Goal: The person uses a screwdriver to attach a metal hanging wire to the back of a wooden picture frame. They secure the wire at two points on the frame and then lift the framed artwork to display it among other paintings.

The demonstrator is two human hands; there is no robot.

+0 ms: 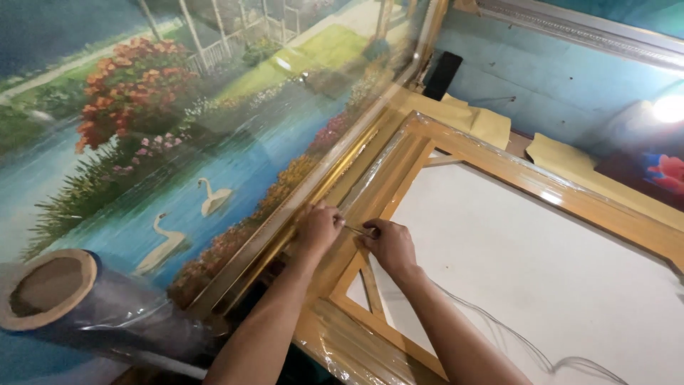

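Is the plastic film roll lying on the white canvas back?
No, the film roll lies on the swan painting, away from the white panel.

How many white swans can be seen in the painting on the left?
2. One swan swims on the blue water in the middle of the painting; the other swan is lower left of it, near the film roll. More may be hidden.

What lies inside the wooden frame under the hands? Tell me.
Inside the wooden frame lies a white backing board, with a wooden brace near the right hand and a thin wire. Whatever lies beneath the board is hidden.
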